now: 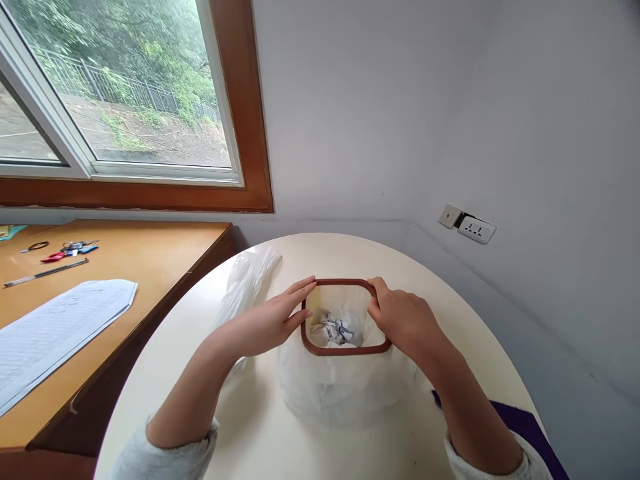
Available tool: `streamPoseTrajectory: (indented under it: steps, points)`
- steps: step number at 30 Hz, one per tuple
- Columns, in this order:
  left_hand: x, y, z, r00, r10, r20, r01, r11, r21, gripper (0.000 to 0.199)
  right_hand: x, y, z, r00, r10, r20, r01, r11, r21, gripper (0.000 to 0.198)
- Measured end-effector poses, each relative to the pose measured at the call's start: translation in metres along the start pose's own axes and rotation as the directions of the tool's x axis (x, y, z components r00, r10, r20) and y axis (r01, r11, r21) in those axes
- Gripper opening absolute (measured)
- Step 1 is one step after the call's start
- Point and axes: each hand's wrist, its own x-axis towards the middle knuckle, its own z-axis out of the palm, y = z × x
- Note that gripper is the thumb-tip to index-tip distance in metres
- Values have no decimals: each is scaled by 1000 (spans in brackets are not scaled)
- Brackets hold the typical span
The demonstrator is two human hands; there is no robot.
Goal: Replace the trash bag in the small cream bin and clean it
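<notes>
Brown rim [345,351] between left hand [274,321], fingers grasping left side, and right hand [406,321], clenched on right side.

One camera looks forward and down from the wearer's head (fairly near, above the round desk [330,255]).

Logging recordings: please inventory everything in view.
Table: 1, cream, centre
Rim: 1, brown, centre
Liner: 1, translucent, at rim
Crumpled paper: uncounted, white, inside liner
Loose plastic: 1, translucent, table's left
Flat item: 1, purple, table's right
Desk: 1, orange, left
Papers: several, white, desk
Pen: 1, grey, desk
Small items: several, mixed, desk
Loop: 1, black, desk
Window frame: 1, brown, upper left
Greenery: uncounted, green, outside
Walls: 2, white, background
Outlets: 2, pale, right
Left hand: 1, bare, rim's left
Right hand: 1, bare, rim's right
Sleeves: 2, grey, bottom
</notes>
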Motion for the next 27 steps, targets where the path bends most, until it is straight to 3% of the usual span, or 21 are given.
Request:
streamPoseTrajectory:
  steps: [10, 13, 17, 23, 27]
  points:
    - [-1, 0, -2, 999, 39, -19, -39, 999, 21, 53, -4, -2, -3, 1000, -14, -6, 14, 1000, -13, 26]
    - [-5, 4, 0, 985, 101, -137, -99, 995, 18, 51, -5, -1, -4, 1000, -16, 11, 16, 1000, 15, 26]
    - [-14, 22, 3, 927, 200, -317, -184, 980, 81, 35, -2, 3, -2, 998, -48, -28, 49, 998, 46, 27]
    - [-33, 44, 2, 950, 302, -79, -296, 952, 73, 30, 11, 7, 2, 982, -88, -168, 108, 988, 112, 29]
    - [-35, 39, 8, 941, 322, -99, -307, 941, 146, 25, 12, 11, 3, 965, -59, -255, 113, 973, 199, 36]
